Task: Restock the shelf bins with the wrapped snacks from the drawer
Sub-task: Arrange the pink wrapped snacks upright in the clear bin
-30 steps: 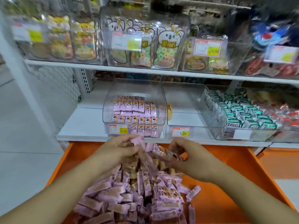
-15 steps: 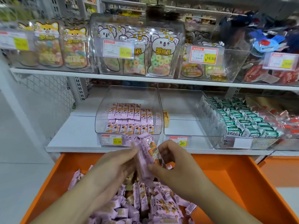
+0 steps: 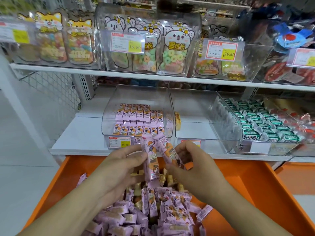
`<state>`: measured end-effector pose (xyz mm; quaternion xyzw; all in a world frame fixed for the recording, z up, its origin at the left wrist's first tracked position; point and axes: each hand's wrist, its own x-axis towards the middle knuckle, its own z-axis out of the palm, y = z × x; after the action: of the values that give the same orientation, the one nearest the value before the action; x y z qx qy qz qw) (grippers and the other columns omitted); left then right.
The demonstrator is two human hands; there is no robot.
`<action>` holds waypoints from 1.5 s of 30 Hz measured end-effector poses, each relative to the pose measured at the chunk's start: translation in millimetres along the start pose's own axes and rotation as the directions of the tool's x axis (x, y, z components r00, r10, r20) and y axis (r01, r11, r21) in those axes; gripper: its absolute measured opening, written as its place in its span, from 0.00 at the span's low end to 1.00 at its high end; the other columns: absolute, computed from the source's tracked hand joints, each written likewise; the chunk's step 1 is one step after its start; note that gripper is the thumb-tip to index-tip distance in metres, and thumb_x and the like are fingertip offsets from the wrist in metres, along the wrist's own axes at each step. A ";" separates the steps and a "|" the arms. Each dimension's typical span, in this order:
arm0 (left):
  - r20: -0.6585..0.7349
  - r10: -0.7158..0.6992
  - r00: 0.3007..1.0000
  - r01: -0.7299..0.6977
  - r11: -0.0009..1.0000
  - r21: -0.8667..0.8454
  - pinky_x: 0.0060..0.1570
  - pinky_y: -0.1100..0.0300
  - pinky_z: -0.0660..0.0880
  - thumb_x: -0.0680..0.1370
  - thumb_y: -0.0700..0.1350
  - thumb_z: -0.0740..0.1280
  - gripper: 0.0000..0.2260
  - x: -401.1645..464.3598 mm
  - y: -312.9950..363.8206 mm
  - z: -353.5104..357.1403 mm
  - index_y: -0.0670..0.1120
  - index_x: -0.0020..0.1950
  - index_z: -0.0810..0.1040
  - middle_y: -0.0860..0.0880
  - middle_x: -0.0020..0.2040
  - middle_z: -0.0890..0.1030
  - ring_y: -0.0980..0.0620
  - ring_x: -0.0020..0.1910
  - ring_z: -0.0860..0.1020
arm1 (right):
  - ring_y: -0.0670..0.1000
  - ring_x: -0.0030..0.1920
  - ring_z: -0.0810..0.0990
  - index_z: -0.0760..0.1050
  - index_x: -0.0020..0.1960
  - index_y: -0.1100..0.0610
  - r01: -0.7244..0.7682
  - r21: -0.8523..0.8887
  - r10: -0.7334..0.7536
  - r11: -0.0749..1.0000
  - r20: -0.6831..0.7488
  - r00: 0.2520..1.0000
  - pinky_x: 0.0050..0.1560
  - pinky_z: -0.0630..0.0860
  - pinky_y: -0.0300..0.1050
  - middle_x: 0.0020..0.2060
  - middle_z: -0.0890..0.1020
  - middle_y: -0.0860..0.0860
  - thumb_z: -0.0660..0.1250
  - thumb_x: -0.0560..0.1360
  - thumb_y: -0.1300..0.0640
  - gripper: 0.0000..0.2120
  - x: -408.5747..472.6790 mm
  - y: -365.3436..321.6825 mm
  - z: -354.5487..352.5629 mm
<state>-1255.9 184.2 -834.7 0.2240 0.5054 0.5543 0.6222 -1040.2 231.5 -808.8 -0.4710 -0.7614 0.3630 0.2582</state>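
Observation:
My left hand (image 3: pixel 119 167) pinches an upright pink wrapped snack (image 3: pixel 150 160) above the orange drawer (image 3: pixel 255 181). My right hand (image 3: pixel 196 169) grips a second pink snack (image 3: pixel 168 150), tilted against the first. Below them lies a heap of loose pink snacks (image 3: pixel 153 210) in the drawer. Straight ahead on the lower shelf stands a clear bin (image 3: pixel 136 96) holding neat rows of the same pink snacks (image 3: pixel 138 120). Both hands hover just in front of its price tag.
An empty-looking clear bin (image 3: pixel 196 108) sits right of the pink one, then a bin of green-wrapped snacks (image 3: pixel 265 123). The upper shelf (image 3: pixel 153 77) carries bins of bagged gummy candy. White floor lies to the left of the drawer.
Both hands rose from the heap with the pink snacks and brought them upright together, closer to the front of the pink bin. The view has tilted up slightly.

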 end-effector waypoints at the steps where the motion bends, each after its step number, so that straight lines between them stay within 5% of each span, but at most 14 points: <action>1: 0.003 -0.005 1.000 0.005 1.000 -0.010 0.46 0.46 0.82 0.78 0.37 0.71 0.19 -1.8 -0.3 1.9 0.38 0.69 0.78 0.35 0.50 0.81 0.40 0.46 0.80 | 0.49 0.46 0.72 0.72 0.51 0.47 0.006 -0.010 -0.006 1.000 0.010 1.000 0.47 0.72 0.44 0.43 0.76 0.49 0.76 0.76 0.48 0.13 -1.4 -0.7 2.1; 9: 0.001 0.018 1.000 -0.018 0.996 0.088 0.65 0.40 0.78 0.75 0.36 0.74 0.25 -8.1 -1.3 1.7 0.41 0.71 0.76 0.35 0.59 0.85 0.36 0.59 0.83 | 0.53 0.49 0.77 0.72 0.52 0.44 -0.024 -0.002 0.024 1.000 0.035 0.999 0.45 0.77 0.49 0.47 0.76 0.49 0.77 0.73 0.43 0.17 -4.3 -5.1 4.3; 16: -0.067 0.098 0.993 -0.085 0.981 0.173 0.52 0.48 0.84 0.77 0.35 0.73 0.21 -11.9 6.6 3.4 0.45 0.69 0.77 0.40 0.53 0.87 0.41 0.51 0.86 | 0.52 0.48 0.77 0.74 0.52 0.42 -0.066 0.042 0.065 0.997 0.037 0.997 0.43 0.77 0.46 0.47 0.77 0.49 0.80 0.72 0.47 0.16 -1.2 -2.0 5.6; 19: -0.161 0.204 0.966 -0.134 0.923 0.362 0.60 0.48 0.79 0.76 0.41 0.76 0.22 -9.6 15.6 -4.8 0.56 0.67 0.78 0.47 0.53 0.88 0.49 0.53 0.86 | 0.43 0.45 0.77 0.79 0.52 0.40 -0.035 -0.023 0.036 0.999 0.037 0.999 0.43 0.75 0.38 0.50 0.77 0.43 0.80 0.73 0.50 0.13 5.9 3.0 -6.0; 23: -0.106 0.188 0.976 -0.111 0.860 0.499 0.65 0.49 0.76 0.75 0.49 0.78 0.21 -11.2 25.9 -10.3 0.63 0.65 0.78 0.50 0.56 0.87 0.52 0.56 0.85 | 0.32 0.45 0.75 0.82 0.54 0.37 -0.008 -0.099 0.027 0.995 0.193 0.981 0.45 0.71 0.30 0.52 0.76 0.38 0.80 0.74 0.51 0.13 10.7 3.7 -22.5; 27: 0.073 0.038 0.997 -0.074 0.795 0.602 0.65 0.53 0.72 0.79 0.47 0.74 0.14 -19.5 19.5 -0.2 0.56 0.64 0.80 0.53 0.52 0.88 0.57 0.54 0.85 | 0.41 0.49 0.83 0.81 0.56 0.39 -0.057 -0.042 0.066 0.998 0.271 0.960 0.53 0.82 0.49 0.54 0.81 0.38 0.82 0.71 0.58 0.21 15.3 5.1 -25.5; 31: 0.109 0.015 0.994 -0.080 0.784 0.615 0.41 0.65 0.74 0.79 0.45 0.74 0.12 -18.9 7.2 9.9 0.53 0.62 0.80 0.53 0.51 0.88 0.61 0.45 0.85 | 0.53 0.45 0.87 0.78 0.55 0.42 -0.079 0.047 0.063 0.996 0.273 0.960 0.50 0.85 0.57 0.48 0.84 0.48 0.83 0.69 0.65 0.25 18.3 11.9 -18.2; 36: 0.160 -0.017 0.987 -0.088 0.776 0.625 0.43 0.62 0.82 0.77 0.39 0.76 0.19 -19.6 2.4 12.0 0.59 0.59 0.76 0.61 0.45 0.88 0.60 0.46 0.86 | 0.56 0.49 0.86 0.76 0.59 0.44 -0.140 0.205 0.084 0.969 0.261 0.962 0.51 0.84 0.61 0.55 0.82 0.51 0.81 0.69 0.68 0.28 18.7 21.5 -6.0; 39: 0.142 0.011 0.990 -0.105 0.731 0.674 0.53 0.50 0.84 0.77 0.40 0.77 0.20 -20.4 0.1 12.7 0.60 0.61 0.78 0.57 0.50 0.88 0.52 0.49 0.87 | 0.52 0.49 0.86 0.74 0.65 0.48 -0.199 0.346 0.117 0.917 0.245 0.963 0.51 0.83 0.49 0.51 0.80 0.52 0.76 0.73 0.72 0.29 17.6 18.1 -5.1; 42: 0.136 0.150 0.979 -0.201 0.630 0.750 0.54 0.53 0.81 0.76 0.48 0.77 0.16 -21.7 -3.7 14.6 0.59 0.62 0.80 0.57 0.50 0.87 0.54 0.47 0.85 | 0.48 0.53 0.84 0.76 0.66 0.46 -0.211 0.388 0.122 0.897 0.243 0.962 0.55 0.80 0.46 0.48 0.81 0.46 0.77 0.76 0.60 0.21 17.0 19.2 -1.0; 45: 0.149 0.238 0.960 -0.253 0.505 0.825 0.51 0.65 0.72 0.75 0.57 0.76 0.19 -26.0 -8.6 17.8 0.67 0.62 0.76 0.70 0.51 0.81 0.69 0.50 0.77 | 0.48 0.51 0.85 0.77 0.63 0.40 -0.182 0.327 0.128 0.927 0.177 0.976 0.54 0.83 0.47 0.43 0.84 0.41 0.76 0.76 0.45 0.17 17.1 16.4 7.3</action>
<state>-1233.0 162.9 -825.1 0.5671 0.6659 0.3261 0.3585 -1044.1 249.5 -825.4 -0.4487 -0.6647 0.5437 0.2473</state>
